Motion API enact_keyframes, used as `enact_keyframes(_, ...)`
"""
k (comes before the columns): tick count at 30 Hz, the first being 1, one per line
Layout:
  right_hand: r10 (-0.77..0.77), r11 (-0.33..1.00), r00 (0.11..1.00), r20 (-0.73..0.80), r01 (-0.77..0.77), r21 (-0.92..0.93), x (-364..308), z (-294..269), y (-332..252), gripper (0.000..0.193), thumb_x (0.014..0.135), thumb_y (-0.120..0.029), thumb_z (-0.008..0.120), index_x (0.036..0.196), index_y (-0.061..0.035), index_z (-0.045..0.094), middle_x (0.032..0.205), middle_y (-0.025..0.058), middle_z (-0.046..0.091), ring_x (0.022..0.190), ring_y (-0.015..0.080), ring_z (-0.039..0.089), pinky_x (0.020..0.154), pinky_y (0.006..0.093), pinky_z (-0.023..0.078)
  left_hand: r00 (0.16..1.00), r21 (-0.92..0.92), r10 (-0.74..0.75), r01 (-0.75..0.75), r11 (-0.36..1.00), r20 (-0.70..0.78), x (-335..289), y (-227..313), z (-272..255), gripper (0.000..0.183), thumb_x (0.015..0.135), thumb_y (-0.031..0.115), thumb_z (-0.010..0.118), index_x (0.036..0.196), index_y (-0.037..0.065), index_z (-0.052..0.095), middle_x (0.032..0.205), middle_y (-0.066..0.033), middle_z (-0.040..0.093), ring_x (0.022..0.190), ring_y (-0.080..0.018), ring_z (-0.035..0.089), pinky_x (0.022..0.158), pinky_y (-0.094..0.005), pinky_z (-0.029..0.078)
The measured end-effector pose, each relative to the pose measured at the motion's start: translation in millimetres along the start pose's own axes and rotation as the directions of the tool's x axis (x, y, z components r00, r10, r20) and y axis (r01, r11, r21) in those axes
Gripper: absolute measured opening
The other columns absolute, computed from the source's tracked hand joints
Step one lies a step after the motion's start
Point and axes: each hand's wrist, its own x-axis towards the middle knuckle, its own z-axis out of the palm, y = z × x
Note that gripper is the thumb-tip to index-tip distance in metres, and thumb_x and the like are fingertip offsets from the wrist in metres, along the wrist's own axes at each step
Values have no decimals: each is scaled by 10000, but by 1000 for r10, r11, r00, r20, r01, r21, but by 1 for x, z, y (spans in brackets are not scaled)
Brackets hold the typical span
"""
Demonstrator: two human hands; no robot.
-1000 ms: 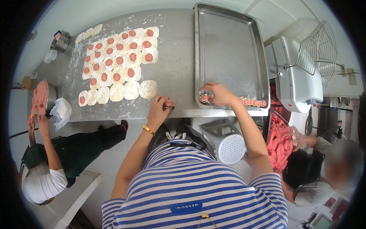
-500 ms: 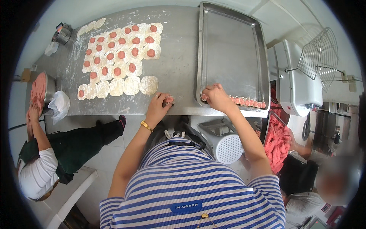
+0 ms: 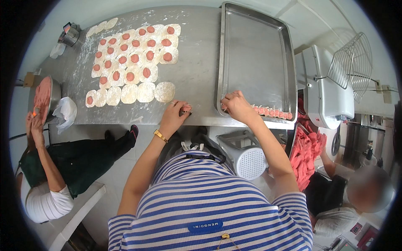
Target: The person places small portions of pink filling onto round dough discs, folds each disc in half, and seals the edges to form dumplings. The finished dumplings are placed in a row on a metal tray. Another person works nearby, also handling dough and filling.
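My left hand rests near the table's front edge, its fingers curled around a small filled dumpling with pink filling showing. Inside the near left corner of the metal tray, my right hand has its fingers pinched together at another dumpling, partly hidden by the hand. A row of pleated dumplings runs along the tray's near side, to the right of that hand. Left of the tray lie floured round wrappers in rows, many topped with pink filling.
At far left, a co-worker's hands are beside a metal bowl of pink filling, near a white plastic bag. A white machine stands right of the tray. Another person works at lower right by pink meat. A grey stool stands below the table.
My two hands stay almost where they were. The co-worker at left has drawn their hands back from the filling toward the bowl's edge and brought them together. The person at right has shifted slightly.
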Motion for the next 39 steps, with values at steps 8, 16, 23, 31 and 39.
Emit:
enact_keyframes(8,28,943,994,109,-63,326,1,-12,12,284,662,80,569,927,0,632,902,167,620,867,372,604,772,408,486,1000,-11,-12,12,1000,14,0,-2,0,314,750,135,687,1047,62,612,1019,-111,570,924,-306,586,784,-370,493)
enact_keyframes(16,-11,886,996,85,-30,463,1,-12,27,423,651,109,544,1038,-22,654,947,177,634,860,386,607,700,385,512,999,-34,-28,30,999,45,0,-2,-2,326,748,127,694,1054,54,607,1022,-116,569,927,-306,586,782,-368,495)
enact_keyframes(23,27,947,942,333,-131,293,5,-30,14,380,698,32,574,1054,-56,674,1027,154,645,944,337,617,971,462,382,999,-32,0,1,999,35,0,-3,-3,322,745,111,696,1048,48,607,1015,-122,571,918,-311,589,784,-370,497)
enact_keyframes(31,112,865,943,314,-249,436,3,-27,37,481,707,-13,552,1169,-114,640,1168,148,611,1040,332,588,1113,536,211,997,-76,-25,31,997,76,2,-4,-3,324,737,96,694,1044,41,609,1010,-123,574,912,-309,592,784,-368,497)
enact_keyframes(39,95,967,932,349,-170,190,-5,-18,20,504,704,18,549,1158,-174,657,1127,107,638,944,287,632,1135,556,151,998,-9,34,-34,999,52,1,-8,-4,331,735,99,698,1049,43,609,1007,-121,576,899,-302,598,776,-365,498)
